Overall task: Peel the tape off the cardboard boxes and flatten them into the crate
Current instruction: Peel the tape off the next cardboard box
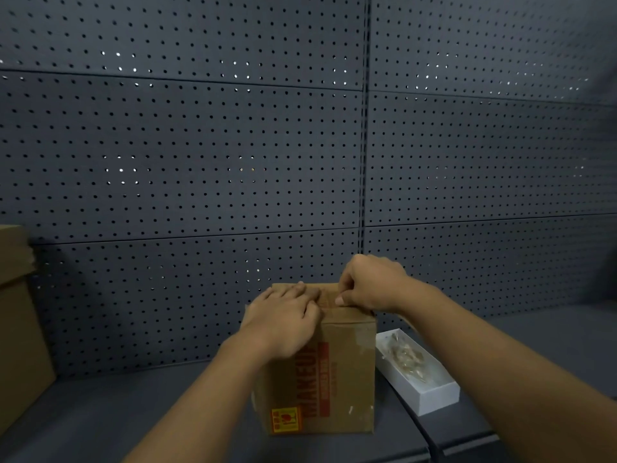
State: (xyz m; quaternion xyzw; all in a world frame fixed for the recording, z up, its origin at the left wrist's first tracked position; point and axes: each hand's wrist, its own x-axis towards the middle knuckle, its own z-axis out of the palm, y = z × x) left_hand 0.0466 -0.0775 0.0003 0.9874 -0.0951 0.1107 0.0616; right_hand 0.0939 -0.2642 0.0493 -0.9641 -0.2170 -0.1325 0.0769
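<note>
A brown cardboard box (347,372) with red print and a yellow sticker stands upright on the dark shelf (133,412). My left hand (283,315) lies flat on the box's top left, fingers spread, pressing it down. My right hand (370,284) is at the top right edge, fingers and thumb pinched on the clear tape (329,300) that runs along the top seam. The top flaps are closed.
A white open tray (417,372) holding crumpled clear tape sits just right of the box. A larger brown cardboard box (16,322) stands at the far left edge. A dark pegboard wall (233,145) rises right behind. No crate is in view.
</note>
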